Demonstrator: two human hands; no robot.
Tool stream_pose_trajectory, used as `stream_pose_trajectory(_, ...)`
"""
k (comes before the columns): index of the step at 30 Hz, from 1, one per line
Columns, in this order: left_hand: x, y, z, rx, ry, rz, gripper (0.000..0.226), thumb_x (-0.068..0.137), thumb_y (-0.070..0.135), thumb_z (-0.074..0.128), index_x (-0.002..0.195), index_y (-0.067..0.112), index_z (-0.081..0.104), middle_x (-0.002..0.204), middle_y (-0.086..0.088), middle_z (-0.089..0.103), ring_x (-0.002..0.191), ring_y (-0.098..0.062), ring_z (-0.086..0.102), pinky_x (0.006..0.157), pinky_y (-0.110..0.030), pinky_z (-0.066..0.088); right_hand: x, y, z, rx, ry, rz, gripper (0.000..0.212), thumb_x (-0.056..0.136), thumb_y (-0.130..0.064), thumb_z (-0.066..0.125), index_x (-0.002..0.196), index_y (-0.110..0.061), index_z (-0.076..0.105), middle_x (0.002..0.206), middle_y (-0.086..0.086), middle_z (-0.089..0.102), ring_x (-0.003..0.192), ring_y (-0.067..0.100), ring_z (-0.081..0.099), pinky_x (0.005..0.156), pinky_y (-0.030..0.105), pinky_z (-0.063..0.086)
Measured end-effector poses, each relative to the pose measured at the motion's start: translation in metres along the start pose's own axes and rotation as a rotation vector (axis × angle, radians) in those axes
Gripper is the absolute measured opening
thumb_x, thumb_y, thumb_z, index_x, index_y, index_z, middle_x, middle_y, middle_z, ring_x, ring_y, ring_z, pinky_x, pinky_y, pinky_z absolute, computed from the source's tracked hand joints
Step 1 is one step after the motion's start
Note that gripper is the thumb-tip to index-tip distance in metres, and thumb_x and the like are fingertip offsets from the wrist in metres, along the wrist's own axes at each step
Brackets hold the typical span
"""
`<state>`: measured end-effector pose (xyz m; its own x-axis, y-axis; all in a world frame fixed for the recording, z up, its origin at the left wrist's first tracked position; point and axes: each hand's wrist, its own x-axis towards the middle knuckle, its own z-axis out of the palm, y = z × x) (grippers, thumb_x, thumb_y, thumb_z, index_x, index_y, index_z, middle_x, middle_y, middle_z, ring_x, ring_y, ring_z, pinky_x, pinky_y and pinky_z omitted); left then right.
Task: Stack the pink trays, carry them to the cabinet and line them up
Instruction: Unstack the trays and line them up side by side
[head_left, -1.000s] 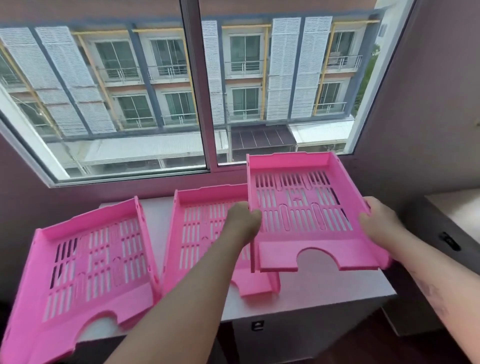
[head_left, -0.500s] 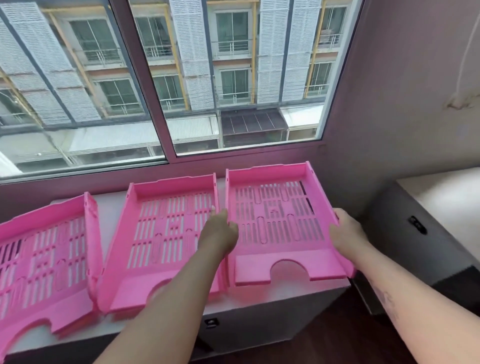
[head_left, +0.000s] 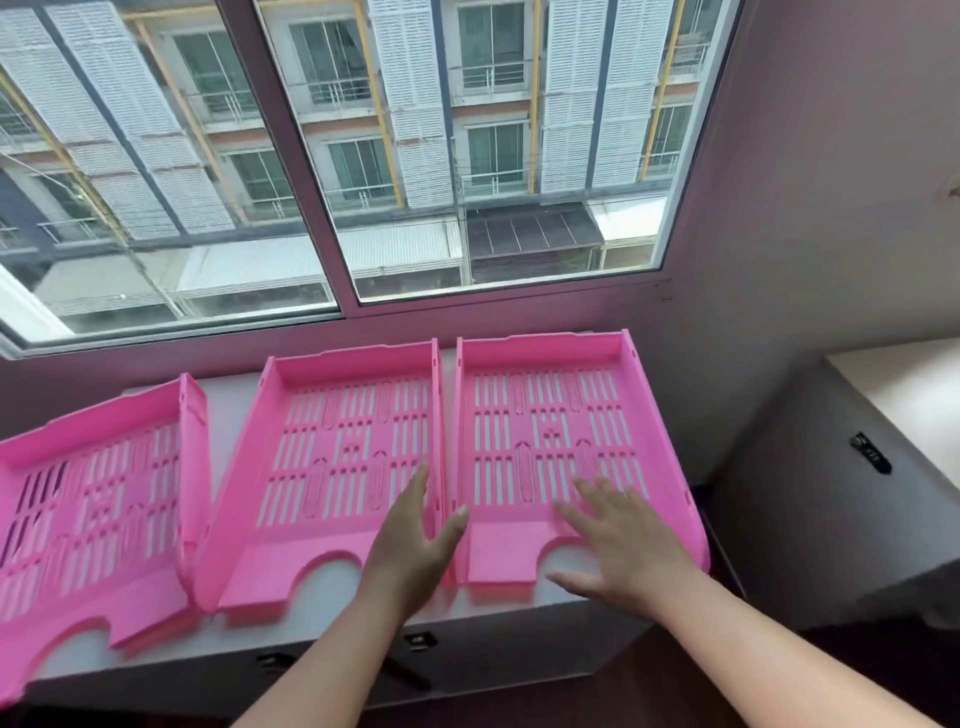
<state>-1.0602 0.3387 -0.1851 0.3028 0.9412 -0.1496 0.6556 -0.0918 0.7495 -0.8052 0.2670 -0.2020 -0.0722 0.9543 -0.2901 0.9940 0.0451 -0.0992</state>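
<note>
Pink trays: three on the white cabinet top, under the window.
Left hand (head_left: 415, 551): open, fingers spread, holding nothing, over the adjoining walls of middle tray (head_left: 332, 457) and right tray (head_left: 545, 415).
Right hand (head_left: 623, 545): open, palm down, over the right tray's front.
Left tray (head_left: 93, 499): apart from both hands, overhanging the cabinet (head_left: 519, 660) edge.

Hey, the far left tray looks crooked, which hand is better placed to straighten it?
Probably the left. The left hand hovers open over the seam between the middle tray and the right tray, nearer the skewed left tray. The right hand is open over the right tray, farther away.
</note>
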Motion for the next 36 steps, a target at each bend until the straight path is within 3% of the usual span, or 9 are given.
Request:
stream_pose_trajectory(3, -0.008, -0.015, 0.0, 0.205, -0.034, 0.045, 0.096, 0.08, 0.078, 0.036, 0.158, 0.028, 0.014, 0.163, 0.008, 0.027, 0.147, -0.012, 0.029, 0.115, -0.039, 0.032, 0.005, -0.002, 0.014, -0.008, -0.007, -0.014, 0.101, 0.064, -0.092, 0.016, 0.151, -0.045, -0.006, 0.162, 0.006, -0.015, 0.148, 0.026, -0.017, 0.116, 0.044, -0.01)
stream_pose_trajectory(6, -0.008, -0.015, 0.006, 0.303, 0.012, 0.086, 0.094, 0.082, 0.078, 0.03, 0.158, 0.024, 0.017, 0.161, 0.005, 0.032, 0.147, -0.012, 0.031, 0.115, -0.033, 0.029, 0.016, 0.004, 0.014, -0.015, 0.023, -0.039, 0.1, 0.064, -0.094, 0.014, 0.15, -0.046, -0.005, 0.16, 0.004, -0.017, 0.148, 0.023, -0.017, 0.116, 0.043, -0.011)
stream_pose_trajectory(11, 0.003, -0.017, 0.011, 0.36, 0.051, 0.059, 0.092, 0.084, 0.079, 0.025, 0.158, 0.025, 0.017, 0.161, 0.005, 0.033, 0.147, -0.014, 0.031, 0.117, -0.036, 0.027, 0.038, 0.013, 0.007, -0.032, 0.014, -0.102, 0.1, 0.065, -0.095, 0.013, 0.151, -0.046, -0.004, 0.161, 0.005, -0.016, 0.147, 0.023, -0.02, 0.118, 0.043, -0.011)
stream_pose_trajectory(16, 0.023, -0.019, 0.011, 0.37, 0.08, 0.027, 0.09, 0.085, 0.079, 0.025, 0.157, 0.025, 0.019, 0.159, 0.002, 0.039, 0.145, -0.018, 0.036, 0.115, -0.039, 0.029, 0.059, 0.018, -0.004, -0.019, -0.018, -0.122, 0.107, 0.06, -0.099, 0.012, 0.148, -0.045, -0.014, 0.159, 0.005, -0.024, 0.144, 0.024, -0.029, 0.119, 0.048, -0.012)
stream_pose_trajectory(21, 0.045, -0.021, 0.009, 0.416, 0.099, 0.011, 0.09, 0.085, 0.078, 0.026, 0.156, 0.023, 0.024, 0.153, -0.001, 0.046, 0.141, -0.022, 0.041, 0.112, -0.044, 0.035, 0.077, 0.011, -0.01, 0.059, 0.012, -0.055, 0.107, 0.063, -0.098, 0.009, 0.152, -0.04, -0.007, 0.158, 0.005, -0.024, 0.143, 0.024, -0.029, 0.118, 0.053, -0.012)
stream_pose_trajectory(28, 0.058, -0.024, 0.002, 0.469, 0.079, -0.006, 0.093, 0.082, 0.077, 0.021, 0.156, 0.021, 0.028, 0.147, -0.005, 0.051, 0.135, -0.028, 0.043, 0.108, -0.046, 0.04, 0.088, 0.001, -0.008, 0.038, 0.025, 0.005, 0.105, 0.064, -0.096, 0.0, 0.149, -0.038, -0.016, 0.156, 0.008, -0.025, 0.144, 0.028, -0.025, 0.117, 0.057, -0.009)
stream_pose_trajectory(32, 0.055, -0.019, -0.002, 0.461, 0.013, 0.035, 0.098, 0.081, 0.079, 0.016, 0.157, 0.018, 0.022, 0.156, -0.006, 0.043, 0.143, -0.025, 0.036, 0.116, -0.044, 0.03, 0.092, -0.01, -0.017, 0.096, -0.017, 0.077, 0.107, 0.066, -0.093, 0.004, 0.153, -0.033, -0.009, 0.16, 0.01, -0.018, 0.147, 0.03, -0.018, 0.117, 0.06, -0.005)
stream_pose_trajectory(36, 0.048, -0.017, -0.017, 0.429, 0.035, 0.088, 0.093, 0.085, 0.079, 0.014, 0.155, 0.02, 0.028, 0.157, -0.002, 0.042, 0.145, -0.019, 0.036, 0.118, -0.044, 0.03, 0.098, -0.045, -0.034, 0.461, 0.133, 0.234, 0.102, 0.077, -0.086, 0.021, 0.156, -0.023, 0.009, 0.164, 0.006, 0.01, 0.15, 0.028, 0.005, 0.119, 0.054, 0.007)
